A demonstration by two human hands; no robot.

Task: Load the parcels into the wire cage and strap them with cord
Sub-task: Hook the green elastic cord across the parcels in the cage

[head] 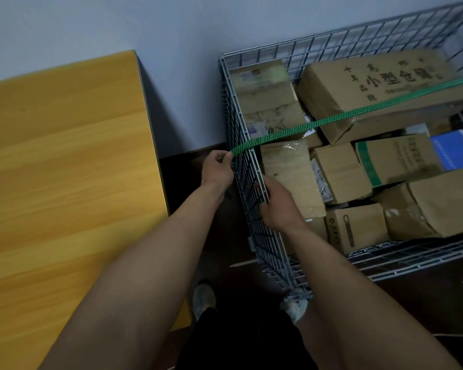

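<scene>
A grey wire cage [234, 108] stands against the wall, filled with several brown cardboard parcels [364, 86]. A flat green cord [332, 119] runs taut across the top of the parcels from the right side to the cage's left wall. My left hand [217, 169] pinches the cord's end just outside that left wall. My right hand [278, 206] grips the top rail of the left wall, a little nearer to me. The fingertips of the right hand are hidden behind the wire.
A yellow wooden table [64, 169] fills the left side, close to the cage. A narrow strip of dark floor [187, 182] lies between them. My feet [203, 300] stand at the cage's near left corner. A blue box [452, 150] lies among the parcels.
</scene>
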